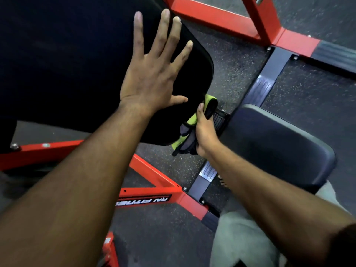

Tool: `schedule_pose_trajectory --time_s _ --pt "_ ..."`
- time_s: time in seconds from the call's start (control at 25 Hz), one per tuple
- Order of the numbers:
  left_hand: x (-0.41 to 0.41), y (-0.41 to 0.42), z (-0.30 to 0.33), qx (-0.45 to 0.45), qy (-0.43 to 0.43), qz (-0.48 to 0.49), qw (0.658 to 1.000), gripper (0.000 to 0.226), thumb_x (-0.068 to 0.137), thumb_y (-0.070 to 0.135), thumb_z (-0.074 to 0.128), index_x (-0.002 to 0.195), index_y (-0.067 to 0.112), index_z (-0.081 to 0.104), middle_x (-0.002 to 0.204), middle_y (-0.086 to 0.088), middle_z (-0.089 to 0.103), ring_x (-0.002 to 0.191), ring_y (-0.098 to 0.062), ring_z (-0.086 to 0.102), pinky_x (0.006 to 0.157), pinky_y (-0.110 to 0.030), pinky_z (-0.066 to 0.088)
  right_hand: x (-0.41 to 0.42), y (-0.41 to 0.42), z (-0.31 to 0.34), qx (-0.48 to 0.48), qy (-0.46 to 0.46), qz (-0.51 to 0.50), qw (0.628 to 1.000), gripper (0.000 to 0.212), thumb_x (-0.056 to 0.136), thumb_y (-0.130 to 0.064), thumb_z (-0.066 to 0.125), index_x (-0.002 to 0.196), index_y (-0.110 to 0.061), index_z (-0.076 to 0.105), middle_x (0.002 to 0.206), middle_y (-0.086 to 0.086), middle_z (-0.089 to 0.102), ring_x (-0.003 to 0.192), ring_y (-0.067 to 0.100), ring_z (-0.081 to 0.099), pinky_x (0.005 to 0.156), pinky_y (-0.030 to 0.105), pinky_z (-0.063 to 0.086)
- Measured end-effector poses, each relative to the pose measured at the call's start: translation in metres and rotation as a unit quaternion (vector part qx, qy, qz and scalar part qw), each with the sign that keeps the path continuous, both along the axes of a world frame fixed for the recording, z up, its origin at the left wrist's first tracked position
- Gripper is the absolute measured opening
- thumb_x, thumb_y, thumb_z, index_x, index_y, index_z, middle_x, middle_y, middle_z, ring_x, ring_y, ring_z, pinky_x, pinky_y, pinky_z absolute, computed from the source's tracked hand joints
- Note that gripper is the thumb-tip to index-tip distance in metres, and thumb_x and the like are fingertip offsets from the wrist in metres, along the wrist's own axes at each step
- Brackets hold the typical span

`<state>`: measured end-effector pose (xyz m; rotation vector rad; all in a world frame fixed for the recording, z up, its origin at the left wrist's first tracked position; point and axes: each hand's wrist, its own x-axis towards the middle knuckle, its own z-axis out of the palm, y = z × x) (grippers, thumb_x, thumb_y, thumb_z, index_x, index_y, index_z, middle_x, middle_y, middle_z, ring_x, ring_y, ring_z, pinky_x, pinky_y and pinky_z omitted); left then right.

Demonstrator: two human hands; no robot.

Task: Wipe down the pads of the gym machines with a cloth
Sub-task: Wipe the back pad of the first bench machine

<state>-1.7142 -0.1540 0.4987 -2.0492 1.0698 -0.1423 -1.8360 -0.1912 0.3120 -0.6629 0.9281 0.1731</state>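
- The left hand (152, 74) lay flat on the large black pad (67, 70), all 5 fingers (167, 29) straight and spread apart, the fingertips reaching toward the pad's rounded far right corner.
- The right hand (204, 130) was curled around a green and grey cloth (187, 132), its fingers clamped on the fabric, the thumb lying along the top fold.
- The cloth was pressed against the pad's right edge near its lower right corner, with 1 bunched end showing above the fist and the rest hanging below it.
- A smaller dark seat pad (279, 147) sat just to the right of the right hand, apart from the large pad.
- The red machine frame (154, 176) ran beneath both forearms and across the far side, bolted to dark base plates (269, 74).
- All of it stood on a speckled rubber floor (308, 97).
- A knee in grey trousers (237, 237) showed at the bottom, under the right forearm.
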Motion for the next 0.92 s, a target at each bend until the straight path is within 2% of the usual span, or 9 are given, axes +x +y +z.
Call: schedule_pose_trajectory --time_s 0.12,0.2,0.24,0.36,0.44,0.52,0.64,0.8,0.92 --pt "-0.027 -0.009 -0.014 -0.257 0.055 0.12 0.957 0.07 0.077 0.055 0.065 0.137 0.021 0.053 0.155 -0.012 0.034 0.145 -0.031 0.029 0.115 -0.05 0.025 -0.004 -0.022 0.021 0.106 0.02 0.081 0.991 0.051 0.093 -0.057 0.056 0.125 -0.018 0.063 0.113 0.006 0.073 0.102 0.025 0.071 0.084 0.035 0.058" --pt "-0.082 -0.021 -0.05 -0.562 0.049 0.268 0.781 0.03 0.074 0.031 0.068 0.101 0.017 0.067 0.121 -0.009 0.061 0.113 -0.029 0.057 0.095 -0.041 0.045 -0.002 -0.044 0.03 0.143 0.02 0.119 0.982 0.035 0.092 -0.045 0.056 0.104 -0.015 0.071 0.104 0.008 0.072 0.089 0.023 0.07 0.08 0.03 0.055" --pt "-0.119 -0.03 -0.067 -0.673 0.024 0.387 0.629 0.016 0.074 0.025 0.068 0.086 0.015 0.064 0.1 -0.008 0.065 0.094 -0.029 0.06 0.083 -0.042 0.049 0.002 -0.054 0.032 0.136 0.036 0.135 0.981 0.023 0.09 -0.035 0.056 0.094 -0.016 0.07 0.098 0.007 0.069 0.081 0.022 0.067 0.076 0.03 0.052" --pt "-0.182 -0.054 -0.11 -0.718 0.019 0.695 0.02 0.026 0.081 0.036 0.073 0.089 0.012 0.067 0.083 -0.002 0.067 0.076 -0.022 0.063 0.063 -0.031 0.05 0.008 -0.075 0.032 0.042 0.106 0.219 0.969 0.007 0.081 -0.012 0.054 0.075 -0.015 0.057 0.069 0.002 0.053 0.045 0.014 0.049 0.042 0.019 0.039" --pt "-0.176 -0.058 -0.136 -0.684 0.132 0.667 -0.265 0.04 0.085 0.051 0.065 0.105 0.016 0.069 0.091 0.0 0.068 0.078 -0.017 0.064 0.062 -0.027 0.048 0.007 -0.082 0.031 0.007 0.122 0.284 0.951 0.009 0.079 -0.005 0.055 0.075 -0.013 0.054 0.062 0.0 0.047 0.036 0.01 0.042 0.032 0.017 0.03" --pt "-0.16 -0.06 -0.155 -0.729 0.158 0.565 -0.354 0.033 0.092 0.045 0.055 0.101 0.017 0.068 0.087 -0.001 0.07 0.076 -0.014 0.063 0.066 -0.026 0.047 0.01 -0.088 0.032 0.007 0.119 0.333 0.935 0.008 0.084 -0.003 0.056 0.079 -0.009 0.058 0.058 0.002 0.053 0.035 0.01 0.049 0.034 0.017 0.036" --pt "-0.15 -0.064 -0.173 -0.808 0.096 0.439 -0.381 0.039 0.092 0.043 0.052 0.096 0.007 0.065 0.077 -0.006 0.073 0.073 -0.017 0.067 0.067 -0.025 0.051 0.015 -0.098 0.031 -0.019 0.086 0.397 0.914 0.006 0.088 -0.003 0.061 0.092 -0.007 0.064 0.071 0.008 0.066 0.061 0.017 0.064 0.057 0.025 0.053" --pt "-0.14 -0.061 -0.171 -0.83 0.043 0.356 -0.428 0.112 0.031 0.085 0.072 0.114 0.011 0.064 0.103 -0.014 0.071 0.097 -0.029 0.066 0.083 -0.037 0.052 0.017 -0.099 0.035 -0.066 0.033 0.412 0.908 0.011 0.092 0.002 0.059 0.101 -0.003 0.063 0.088 0.011 0.07 0.076 0.019 0.067 0.07 0.026 0.056" --pt "-0.139 -0.038 -0.158 -0.827 -0.058 0.355 -0.433 0.087 0.06 0.068 0.078 0.124 0.011 0.063 0.122 -0.016 0.068 0.107 -0.034 0.067 0.091 -0.055 0.054 0.016 -0.077 0.041 -0.06 0.053 0.431 0.899 0.014 0.093 0.007 0.053 0.099 0.0 0.064 0.083 0.013 0.068 0.063 0.016 0.067 0.053 0.02 0.054"
